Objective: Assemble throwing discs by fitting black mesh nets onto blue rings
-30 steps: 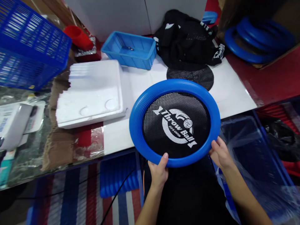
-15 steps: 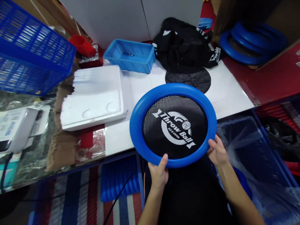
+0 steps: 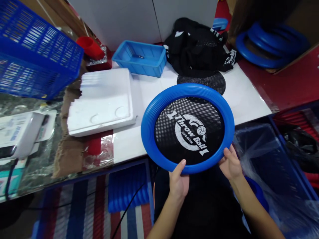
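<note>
Both hands hold a blue ring-framed throw-ball disc [image 3: 149, 122] with a black mesh centre and white "Throw Ball" print. My left hand [image 3: 178, 182] grips the near rim, thumb on top and fingers hidden beneath. Farther right, my right hand [image 3: 231, 163] holds the lower right rim, its thumb against the edge. The disc is over the front edge of the white work surface [image 3: 128, 146], tilted toward me. Just behind it lies a round black mesh piece [image 3: 216, 82], partly covered by the disc. A heap of black printed mesh [image 3: 194, 49] sits farther back.
A white foam block [image 3: 102, 99] and a light-blue bin [image 3: 139, 58] are left of the disc. A blue slatted basket [image 3: 37, 49] stands at far left. Blue rings [image 3: 259, 61] are stacked back right. Below the table are more blue rings [image 3: 127, 192] and a plastic-lined crate [image 3: 274, 159].
The disc has turned slightly clockwise and shifted a little right and up in view. My left hand has slid right with the rim. Both hands keep their hold.
</note>
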`<action>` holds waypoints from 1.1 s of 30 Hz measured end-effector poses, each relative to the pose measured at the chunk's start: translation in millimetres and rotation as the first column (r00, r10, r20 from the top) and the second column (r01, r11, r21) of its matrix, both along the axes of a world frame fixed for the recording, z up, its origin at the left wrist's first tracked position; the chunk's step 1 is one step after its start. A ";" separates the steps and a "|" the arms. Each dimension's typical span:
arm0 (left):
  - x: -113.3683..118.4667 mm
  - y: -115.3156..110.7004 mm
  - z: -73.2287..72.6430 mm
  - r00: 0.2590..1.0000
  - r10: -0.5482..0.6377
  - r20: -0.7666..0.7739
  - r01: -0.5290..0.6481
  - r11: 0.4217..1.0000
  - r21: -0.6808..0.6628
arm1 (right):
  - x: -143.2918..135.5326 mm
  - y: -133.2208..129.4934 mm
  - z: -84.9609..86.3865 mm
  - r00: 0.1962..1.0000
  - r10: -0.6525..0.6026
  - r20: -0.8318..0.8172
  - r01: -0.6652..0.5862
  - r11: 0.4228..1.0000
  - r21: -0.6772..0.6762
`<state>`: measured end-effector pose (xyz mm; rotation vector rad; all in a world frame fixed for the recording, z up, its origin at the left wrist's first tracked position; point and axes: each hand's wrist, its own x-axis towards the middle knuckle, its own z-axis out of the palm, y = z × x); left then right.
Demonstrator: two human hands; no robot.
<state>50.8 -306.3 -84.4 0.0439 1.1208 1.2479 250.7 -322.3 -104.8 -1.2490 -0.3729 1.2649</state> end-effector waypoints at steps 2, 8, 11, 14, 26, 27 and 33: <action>1.8 6.2 4.8 1.000 0.013 -0.003 -0.013 1.000 0.001 | -4.1 1.8 1.4 0.995 -0.093 -0.037 0.092 0.995 -0.032; 9.1 24.1 32.2 0.999 0.041 0.009 -0.041 0.999 -0.026 | -30.4 12.6 16.5 0.956 -0.266 -0.127 0.260 0.964 -0.060; 11.4 27.1 41.5 0.999 0.034 0.032 -0.033 0.999 -0.026 | -36.8 12.8 27.3 0.976 -0.199 -0.088 0.200 0.980 -0.004; 12.7 26.0 41.2 0.999 0.046 0.021 -0.046 0.999 -0.012 | -40.2 7.4 37.5 0.991 -0.129 -0.038 0.130 0.991 0.034; 17.4 22.2 29.1 0.998 0.066 -0.007 -0.066 0.998 0.008 | -47.8 5.3 28.8 0.976 -0.192 -0.105 0.194 0.981 0.009; 17.9 22.4 28.8 0.998 0.066 -0.007 -0.066 0.998 0.014 | -46.8 6.6 25.8 0.974 -0.203 -0.097 0.205 0.979 0.007; 17.0 18.6 23.8 0.999 0.036 0.002 -0.037 0.999 0.033 | -32.9 7.4 14.1 0.985 -0.160 -0.072 0.160 0.987 0.005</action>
